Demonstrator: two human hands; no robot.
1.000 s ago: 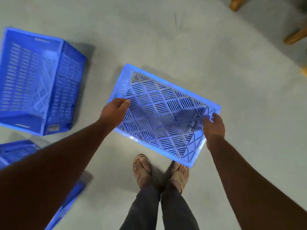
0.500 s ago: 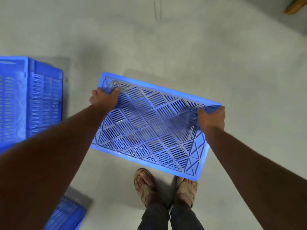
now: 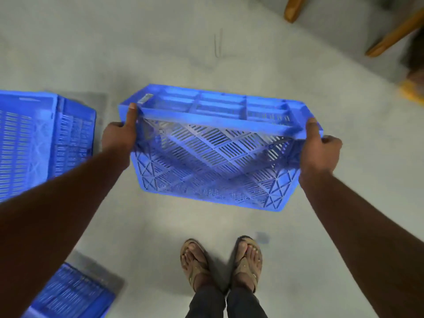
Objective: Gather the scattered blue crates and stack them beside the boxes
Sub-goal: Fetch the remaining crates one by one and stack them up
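Crate [image 3: 213,161] held by both hands; its label [image 3: 145,98] is unreadable.

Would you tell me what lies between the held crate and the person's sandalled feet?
Only bare grey floor in the head view, between the held crate and the feet.
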